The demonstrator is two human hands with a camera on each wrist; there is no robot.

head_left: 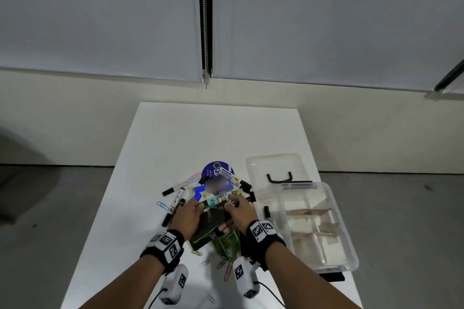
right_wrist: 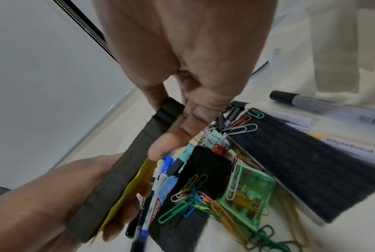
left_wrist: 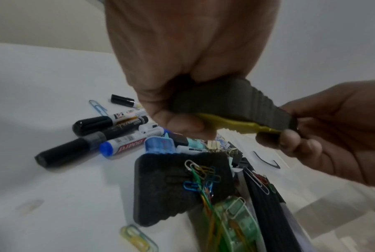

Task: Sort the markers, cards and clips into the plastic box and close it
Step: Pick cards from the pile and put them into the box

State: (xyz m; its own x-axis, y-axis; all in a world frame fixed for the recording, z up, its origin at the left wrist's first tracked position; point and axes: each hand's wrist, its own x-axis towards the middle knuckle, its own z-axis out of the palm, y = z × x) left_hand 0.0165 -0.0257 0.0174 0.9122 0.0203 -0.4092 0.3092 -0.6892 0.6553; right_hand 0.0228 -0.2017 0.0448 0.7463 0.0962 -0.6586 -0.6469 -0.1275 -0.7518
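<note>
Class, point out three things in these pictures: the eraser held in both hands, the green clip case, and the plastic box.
eraser (left_wrist: pixel 232 100): left wrist view, dark felt side.
green clip case (right_wrist: pixel 250 189): right wrist view, clear lid.
plastic box (head_left: pixel 347 241): head view, right wall.

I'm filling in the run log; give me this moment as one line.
both hands: left hand and right hand grip whiteboard eraser | plastic box: open | markers: on table
</note>
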